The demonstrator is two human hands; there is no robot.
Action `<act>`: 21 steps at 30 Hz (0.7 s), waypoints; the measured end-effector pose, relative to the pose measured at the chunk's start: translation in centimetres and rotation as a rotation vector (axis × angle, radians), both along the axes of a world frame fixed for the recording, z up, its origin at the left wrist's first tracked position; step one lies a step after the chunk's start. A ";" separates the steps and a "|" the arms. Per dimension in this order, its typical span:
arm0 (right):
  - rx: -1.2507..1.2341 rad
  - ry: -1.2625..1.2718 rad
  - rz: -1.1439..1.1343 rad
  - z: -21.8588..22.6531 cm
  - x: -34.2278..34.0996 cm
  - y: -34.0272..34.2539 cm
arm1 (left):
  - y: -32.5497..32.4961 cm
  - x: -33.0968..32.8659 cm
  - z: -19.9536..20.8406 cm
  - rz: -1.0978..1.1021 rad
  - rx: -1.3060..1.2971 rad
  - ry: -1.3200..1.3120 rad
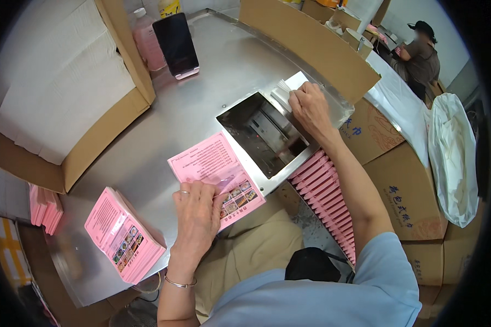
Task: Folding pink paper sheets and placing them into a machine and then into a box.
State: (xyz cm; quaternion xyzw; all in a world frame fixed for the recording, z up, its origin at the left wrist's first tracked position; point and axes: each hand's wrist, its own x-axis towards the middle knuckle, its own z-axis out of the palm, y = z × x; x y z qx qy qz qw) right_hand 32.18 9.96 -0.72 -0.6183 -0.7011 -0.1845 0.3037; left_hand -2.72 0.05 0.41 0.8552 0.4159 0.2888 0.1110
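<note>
My left hand, with a ring and a bracelet, grips a flat pink printed tissue packet near its middle, fingers bent over it. A shiny clear patch shows beside the fingertips. The packet lies at the near side of a square opening in the metal table. Beyond that opening, my right hand is closed on folded white tissues at its far right edge. The right fingertips are partly hidden. A stack of similar pink packets lies left of my left hand.
A cardboard box of white tissues stands at left on the metal table. A phone on a stand and a pink bottle are at the back. Pink packets fill a container under my right arm. Cartons stand at right; another person sits beyond.
</note>
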 end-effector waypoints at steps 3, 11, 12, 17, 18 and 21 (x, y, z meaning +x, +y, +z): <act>0.076 -0.084 -0.015 -0.1 -0.1 -0.2 | 0.0 -0.1 -0.1 0.002 0.027 -0.018; 0.187 -0.161 0.528 0.5 -11.4 -7.3 | -1.4 -0.4 1.4 -0.047 -0.064 -0.049; -0.064 -0.056 0.779 1.9 -15.2 -10.7 | -1.2 -1.2 1.7 0.010 -0.083 -0.025; -0.164 -0.307 0.472 1.9 -16.4 -6.5 | -1.3 1.0 -0.2 0.191 -0.032 0.081; -0.190 -0.069 0.596 2.8 -17.5 -5.5 | -0.9 2.0 -0.1 0.245 0.011 0.046; -0.285 -0.367 0.522 1.0 -19.6 -6.6 | -0.3 1.5 0.0 0.337 0.066 0.108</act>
